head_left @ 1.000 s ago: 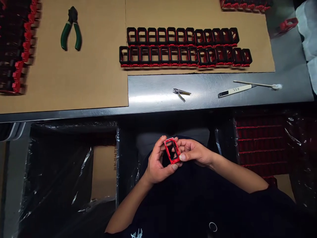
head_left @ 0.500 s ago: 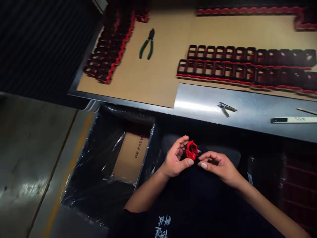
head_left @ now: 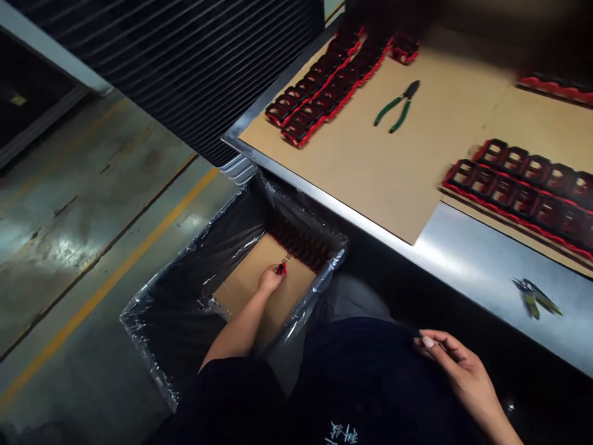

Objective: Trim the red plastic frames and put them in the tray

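My left hand [head_left: 271,279] reaches down into a plastic-lined box [head_left: 185,290], its fingers closed on a small red and black plastic part [head_left: 281,268]. The part is held over a cardboard sheet [head_left: 250,287] inside the box. Rows of dark red-edged parts [head_left: 301,241] lie along the far side of that sheet. In front of my body, right of the box, my right hand [head_left: 458,364] has thumb and fingers pinched together. Whatever may be between those fingertips is too small or hidden to make out.
Cardboard sheets [head_left: 352,179] cover much of the metal table [head_left: 472,266]. On them stand left rows of red and black parts [head_left: 324,86], right rows [head_left: 523,185] and green-handled pliers [head_left: 398,106]. Small cutters [head_left: 536,298] lie near the table's front edge. A black ribbed panel [head_left: 208,62] borders the left.
My left hand has carried the red and black part from in front of my body down into the box. My right hand has separated from it. The view has swung left.
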